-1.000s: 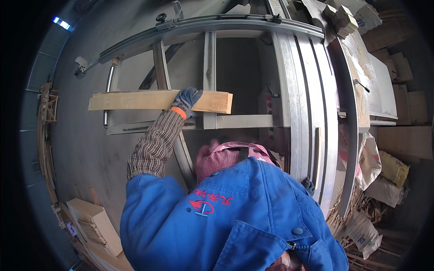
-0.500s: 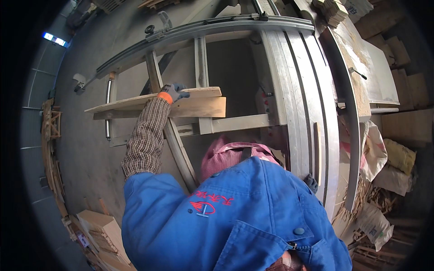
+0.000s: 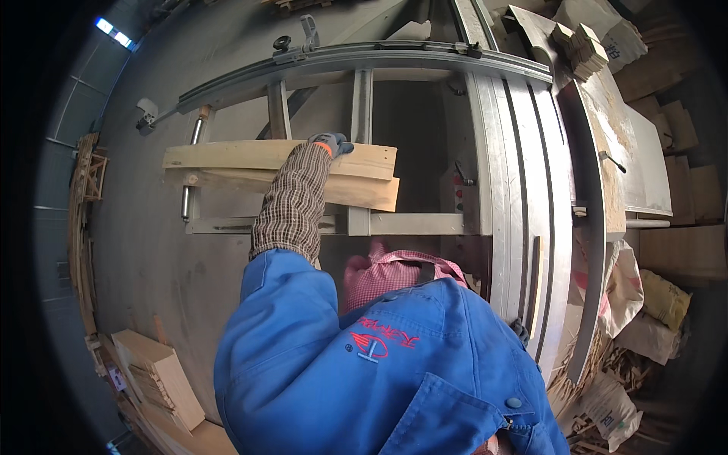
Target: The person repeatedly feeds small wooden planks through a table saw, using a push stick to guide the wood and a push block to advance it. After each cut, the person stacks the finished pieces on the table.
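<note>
My left hand [image 3: 332,143], in a grey glove with an orange cuff, grips the far edge of a long pale wooden board [image 3: 246,155]. Its broad face is turned up, overlapping a second wooden board [image 3: 371,193] on the near side. Both lie across the metal frame of a sliding saw table [image 3: 421,224]. At the right, my right hand [image 3: 520,331] shows only as a bit of dark glove beside the metal table, next to a thin wooden strip [image 3: 537,284]. My blue jacket hides most of that hand, and its fingers cannot be made out.
A metal fence rail [image 3: 364,59] with clamps runs along the frame's far side. Right of the sliding table stand a curved metal guard [image 3: 595,265], a stack of small wood blocks [image 3: 585,53] and sacks [image 3: 623,284]. Wooden panels [image 3: 163,379] are piled at the lower left.
The upper board has rolled from nearly on edge to flatter, showing its broad face, with my left hand still on it. The whole view has shifted slightly.
</note>
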`<state>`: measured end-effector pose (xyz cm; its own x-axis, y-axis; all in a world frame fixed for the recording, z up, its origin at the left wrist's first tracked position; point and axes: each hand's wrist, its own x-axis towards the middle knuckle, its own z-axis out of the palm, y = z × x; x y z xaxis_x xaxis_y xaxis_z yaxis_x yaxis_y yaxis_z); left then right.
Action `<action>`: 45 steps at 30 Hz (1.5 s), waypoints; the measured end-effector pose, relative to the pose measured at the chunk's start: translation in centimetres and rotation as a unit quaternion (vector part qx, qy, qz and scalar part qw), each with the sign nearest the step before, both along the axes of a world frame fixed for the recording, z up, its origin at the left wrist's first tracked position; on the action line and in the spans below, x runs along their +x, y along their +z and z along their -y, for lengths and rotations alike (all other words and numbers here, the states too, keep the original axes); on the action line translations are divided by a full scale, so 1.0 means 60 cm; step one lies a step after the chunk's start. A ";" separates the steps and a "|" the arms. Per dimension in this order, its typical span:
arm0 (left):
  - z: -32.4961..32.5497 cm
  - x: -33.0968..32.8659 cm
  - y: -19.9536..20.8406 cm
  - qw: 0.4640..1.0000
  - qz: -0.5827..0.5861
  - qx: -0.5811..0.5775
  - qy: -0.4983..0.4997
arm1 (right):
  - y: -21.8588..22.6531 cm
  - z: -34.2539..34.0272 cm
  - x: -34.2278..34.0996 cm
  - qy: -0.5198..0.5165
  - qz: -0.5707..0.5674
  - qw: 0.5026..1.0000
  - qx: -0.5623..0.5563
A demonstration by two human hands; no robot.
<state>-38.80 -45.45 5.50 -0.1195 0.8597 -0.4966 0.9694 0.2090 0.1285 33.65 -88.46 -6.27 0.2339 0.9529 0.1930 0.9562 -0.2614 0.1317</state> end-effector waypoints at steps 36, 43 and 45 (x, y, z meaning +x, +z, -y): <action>0.067 0.046 -0.005 0.992 -0.004 0.024 -0.122 | 0.049 -0.117 0.042 -0.049 -0.087 0.995 -0.018; 0.090 -0.034 0.053 0.984 -0.012 -0.001 -0.179 | 0.068 -0.125 0.038 -0.071 -0.129 0.989 -0.012; 0.091 -0.042 0.052 0.980 -0.036 -0.002 -0.195 | 0.073 -0.124 0.038 -0.078 -0.140 0.987 -0.009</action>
